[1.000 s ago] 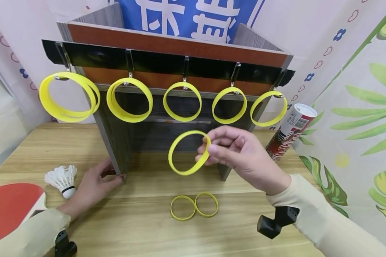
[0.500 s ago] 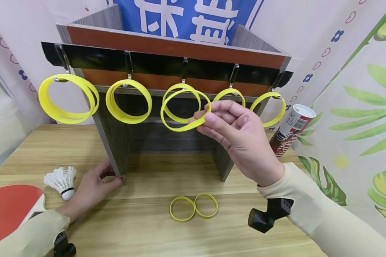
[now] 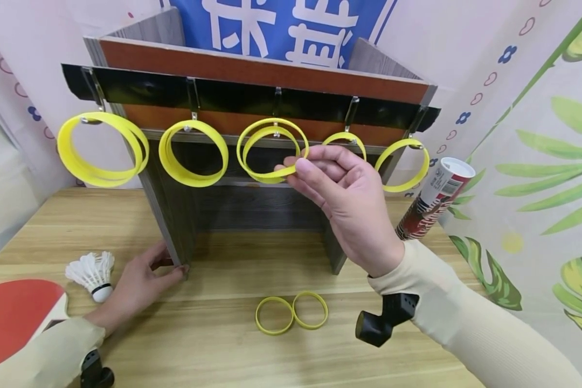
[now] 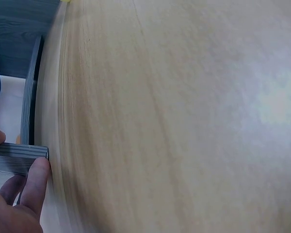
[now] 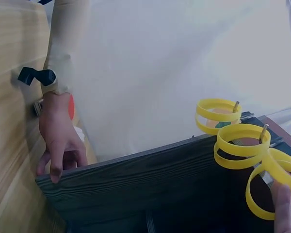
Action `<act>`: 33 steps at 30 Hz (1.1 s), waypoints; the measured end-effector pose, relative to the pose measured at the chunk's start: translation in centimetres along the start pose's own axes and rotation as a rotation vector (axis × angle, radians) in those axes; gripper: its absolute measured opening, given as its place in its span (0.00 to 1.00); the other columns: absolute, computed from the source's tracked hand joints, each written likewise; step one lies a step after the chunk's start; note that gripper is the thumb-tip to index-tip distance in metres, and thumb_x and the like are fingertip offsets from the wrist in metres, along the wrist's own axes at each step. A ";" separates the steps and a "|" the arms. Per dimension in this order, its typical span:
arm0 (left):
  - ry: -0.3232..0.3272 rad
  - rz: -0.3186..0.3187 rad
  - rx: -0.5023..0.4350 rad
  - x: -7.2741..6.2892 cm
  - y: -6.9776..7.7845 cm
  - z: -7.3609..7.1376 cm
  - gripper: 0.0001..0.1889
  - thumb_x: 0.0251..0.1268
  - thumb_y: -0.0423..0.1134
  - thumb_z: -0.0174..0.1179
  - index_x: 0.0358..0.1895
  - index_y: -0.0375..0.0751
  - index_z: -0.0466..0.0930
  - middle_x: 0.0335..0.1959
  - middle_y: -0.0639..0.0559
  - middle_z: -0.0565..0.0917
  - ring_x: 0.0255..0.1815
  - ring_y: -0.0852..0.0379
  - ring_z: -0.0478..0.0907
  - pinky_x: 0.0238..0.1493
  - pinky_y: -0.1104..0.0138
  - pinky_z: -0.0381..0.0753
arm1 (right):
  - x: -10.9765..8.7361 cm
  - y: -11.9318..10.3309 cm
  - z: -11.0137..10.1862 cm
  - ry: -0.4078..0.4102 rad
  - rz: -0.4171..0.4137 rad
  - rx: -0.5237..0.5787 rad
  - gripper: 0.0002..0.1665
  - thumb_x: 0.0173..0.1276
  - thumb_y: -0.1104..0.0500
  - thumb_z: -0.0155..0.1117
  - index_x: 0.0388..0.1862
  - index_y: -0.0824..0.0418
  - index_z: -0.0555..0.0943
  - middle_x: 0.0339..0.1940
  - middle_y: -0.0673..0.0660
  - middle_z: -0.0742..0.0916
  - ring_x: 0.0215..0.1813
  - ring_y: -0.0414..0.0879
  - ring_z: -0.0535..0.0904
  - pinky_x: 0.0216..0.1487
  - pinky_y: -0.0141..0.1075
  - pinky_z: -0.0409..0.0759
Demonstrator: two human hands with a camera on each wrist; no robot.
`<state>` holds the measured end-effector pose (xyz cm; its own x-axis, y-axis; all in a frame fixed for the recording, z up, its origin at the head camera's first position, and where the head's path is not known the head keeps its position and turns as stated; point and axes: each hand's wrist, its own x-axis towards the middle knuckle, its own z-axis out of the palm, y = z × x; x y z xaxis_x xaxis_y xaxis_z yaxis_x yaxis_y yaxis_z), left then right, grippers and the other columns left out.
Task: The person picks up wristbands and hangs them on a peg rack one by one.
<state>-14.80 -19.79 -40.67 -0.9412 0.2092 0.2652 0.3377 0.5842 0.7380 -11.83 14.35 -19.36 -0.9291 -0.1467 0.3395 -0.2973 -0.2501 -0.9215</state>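
In the head view my right hand (image 3: 349, 199) pinches a yellow ring (image 3: 283, 172) between thumb and fingers. The held ring overlaps another yellow ring (image 3: 291, 135) that hangs on the middle hook of a black strip (image 3: 237, 94). Whether the held ring touches the hook cannot be told. My left hand (image 3: 138, 280) grips the lower front corner of the grey wooden stand's left panel (image 3: 167, 215); the left wrist view shows its fingers (image 4: 36, 182) around the board end. Yellow rings also hang on the outer hooks, with more than one on the far left hook (image 3: 94, 89).
Two yellow rings (image 3: 275, 332) lie side by side on the wooden table (image 3: 213, 350). A shuttlecock (image 3: 94, 275) and a red table tennis bat (image 3: 19, 318) are at the left. To the right of the stand stands a printed tube (image 3: 434, 199).
My right hand has raised the yellow ring from below the hooks and moved it left, up to the middle hook. The left hand stays at the stand's panel.
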 end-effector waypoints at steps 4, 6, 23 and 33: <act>0.003 0.002 -0.003 -0.1 -0.1 0.0 0.32 0.69 0.34 0.69 0.75 0.40 0.72 0.59 0.37 0.87 0.49 0.85 0.73 0.49 0.83 0.76 | 0.0 0.2 0.2 0.019 -0.003 -0.035 0.07 0.77 0.69 0.60 0.51 0.65 0.78 0.45 0.53 0.93 0.52 0.42 0.90 0.62 0.42 0.86; 0.001 0.003 -0.002 -0.1 -0.1 0.0 0.32 0.69 0.34 0.69 0.75 0.40 0.72 0.59 0.37 0.87 0.50 0.85 0.73 0.48 0.82 0.76 | 0.0 0.3 0.2 0.023 0.001 -0.049 0.08 0.77 0.69 0.60 0.52 0.66 0.78 0.45 0.53 0.93 0.52 0.42 0.90 0.61 0.43 0.86; -0.008 0.012 -0.006 0.1 0.0 -0.1 0.33 0.69 0.35 0.69 0.76 0.42 0.70 0.60 0.37 0.86 0.50 0.84 0.74 0.48 0.82 0.77 | -0.7 0.7 -0.3 -0.010 0.041 -0.134 0.16 0.76 0.70 0.61 0.60 0.73 0.79 0.48 0.57 0.93 0.49 0.44 0.92 0.60 0.43 0.87; -0.025 -0.022 -0.001 0.0 0.3 -0.2 0.32 0.71 0.36 0.67 0.76 0.41 0.70 0.59 0.38 0.87 0.50 0.85 0.72 0.47 0.81 0.77 | -1.5 1.7 -1.3 -0.110 0.075 -0.189 0.17 0.77 0.68 0.61 0.61 0.73 0.79 0.54 0.67 0.91 0.54 0.50 0.91 0.60 0.43 0.87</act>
<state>-14.66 -19.80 -40.32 -0.9481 0.2158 0.2334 0.3170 0.5884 0.7438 -11.22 15.42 -21.64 -0.9235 -0.2645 0.2779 -0.2739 -0.0527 -0.9603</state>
